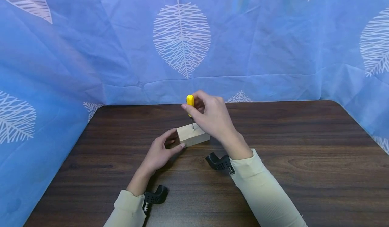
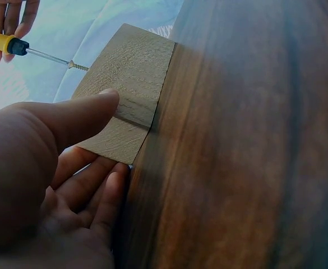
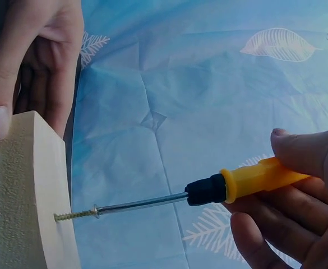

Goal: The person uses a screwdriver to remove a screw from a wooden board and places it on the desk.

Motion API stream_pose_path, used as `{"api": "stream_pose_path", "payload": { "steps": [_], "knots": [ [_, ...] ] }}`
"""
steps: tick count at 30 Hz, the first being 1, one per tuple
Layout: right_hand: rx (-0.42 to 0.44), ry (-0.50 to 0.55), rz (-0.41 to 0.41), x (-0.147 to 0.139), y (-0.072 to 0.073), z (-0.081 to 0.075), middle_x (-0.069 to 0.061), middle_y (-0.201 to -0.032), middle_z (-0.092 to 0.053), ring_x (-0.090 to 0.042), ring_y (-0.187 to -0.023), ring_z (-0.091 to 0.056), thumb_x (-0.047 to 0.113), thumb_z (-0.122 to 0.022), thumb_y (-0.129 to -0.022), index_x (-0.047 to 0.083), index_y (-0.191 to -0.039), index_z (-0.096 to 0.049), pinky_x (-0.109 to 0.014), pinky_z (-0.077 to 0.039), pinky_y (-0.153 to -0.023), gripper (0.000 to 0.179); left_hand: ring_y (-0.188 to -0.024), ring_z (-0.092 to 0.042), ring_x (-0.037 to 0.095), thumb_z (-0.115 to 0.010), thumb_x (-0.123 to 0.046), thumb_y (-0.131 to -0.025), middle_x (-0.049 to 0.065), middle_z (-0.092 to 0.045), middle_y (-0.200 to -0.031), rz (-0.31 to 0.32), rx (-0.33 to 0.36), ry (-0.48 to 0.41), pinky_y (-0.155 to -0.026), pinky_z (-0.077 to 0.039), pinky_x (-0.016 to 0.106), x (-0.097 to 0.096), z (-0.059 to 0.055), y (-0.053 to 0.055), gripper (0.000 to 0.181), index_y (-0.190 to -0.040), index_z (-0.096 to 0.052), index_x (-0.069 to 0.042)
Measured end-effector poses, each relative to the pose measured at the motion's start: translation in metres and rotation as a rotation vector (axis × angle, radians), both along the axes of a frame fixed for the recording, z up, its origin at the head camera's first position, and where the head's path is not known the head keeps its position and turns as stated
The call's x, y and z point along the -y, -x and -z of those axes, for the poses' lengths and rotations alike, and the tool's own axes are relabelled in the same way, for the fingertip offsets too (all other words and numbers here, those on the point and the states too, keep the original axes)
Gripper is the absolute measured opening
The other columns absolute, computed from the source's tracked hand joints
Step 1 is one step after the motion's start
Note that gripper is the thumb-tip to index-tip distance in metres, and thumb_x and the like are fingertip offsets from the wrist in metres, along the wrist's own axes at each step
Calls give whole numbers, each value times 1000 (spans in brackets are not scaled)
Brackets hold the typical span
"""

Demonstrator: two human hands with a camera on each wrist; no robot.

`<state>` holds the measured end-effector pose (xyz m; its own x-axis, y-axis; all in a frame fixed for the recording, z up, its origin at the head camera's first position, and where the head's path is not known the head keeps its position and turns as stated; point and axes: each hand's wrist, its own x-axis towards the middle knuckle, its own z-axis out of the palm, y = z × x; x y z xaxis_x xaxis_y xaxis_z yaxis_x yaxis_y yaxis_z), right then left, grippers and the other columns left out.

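A pale wooden block (image 1: 194, 139) lies on the dark table. My left hand (image 1: 158, 152) grips its left end, thumb on the near face and fingers round the other side. In my right hand (image 1: 216, 118) is a screwdriver (image 3: 259, 178) with a yellow handle and black collar, pinched between thumb and fingers. It stands nearly upright over the block. A brass-coloured screw (image 3: 77, 214) sticks out of the block's top face, its point in the wood and much of its thread showing. The screwdriver's tip meets the screw head.
The wood-grain table (image 1: 304, 173) has rounded far corners. Behind it hangs a blue cloth (image 1: 127, 44) with white leaf prints. Black wrist mounts (image 1: 218, 161) jut inward from both cream sleeves (image 1: 264, 190).
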<state>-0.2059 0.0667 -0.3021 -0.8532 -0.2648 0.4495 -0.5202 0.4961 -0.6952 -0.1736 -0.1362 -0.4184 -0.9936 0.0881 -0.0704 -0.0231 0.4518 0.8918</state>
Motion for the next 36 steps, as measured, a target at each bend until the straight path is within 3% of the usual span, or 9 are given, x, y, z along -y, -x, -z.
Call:
{"api": "stream_pose_path", "payload": {
  "steps": [6, 14, 20, 27, 36],
  "knots": [
    [9, -3, -8, -1, 0, 0, -6, -100, -81, -18, -87, -79, 23, -79, -101, 5, -116, -75, -36, -67, -82, 23, -142, -60, 38, -80, -23, -100, 14, -62, -153, -1, -2, 1, -119, -49, 58, -1, -1, -1, 65, -159, -54, -16],
    [11, 34, -4, -2, 0, 1, -2, -94, -84, -13, -80, -78, 23, -83, -98, 9, -113, -66, -34, -59, -71, 26, -143, -59, 37, -80, -24, -100, 13, -61, -154, 1, 5, -8, -120, -49, 57, -1, 0, -1, 65, -159, -54, -17],
    [37, 46, -24, -3, 0, 1, -4, -96, -84, -20, -83, -81, 21, -81, -99, 9, -111, -65, -36, -60, -73, 23, -143, -58, 36, -79, -23, -100, 12, -62, -154, 6, -1, -14, -120, -48, 57, -1, 0, -1, 64, -158, -55, -18],
    [-4, 56, 17, -3, 2, 1, -3, -101, -77, -16, -88, -76, 22, -86, -94, 9, -109, -73, -32, -66, -82, 23, -143, -59, 36, -80, -23, -99, 12, -62, -153, -1, -1, -13, -120, -48, 56, -1, 0, -1, 64, -158, -56, -18],
    [-21, 39, -13, -4, 3, -1, -4, -95, -77, -15, -82, -71, 19, -85, -96, 7, -108, -76, -31, -63, -76, 19, -143, -59, 36, -81, -24, -99, 12, -62, -154, 4, -7, -10, -120, -49, 57, 0, 0, 0, 64, -158, -56, -18]
  ]
}}
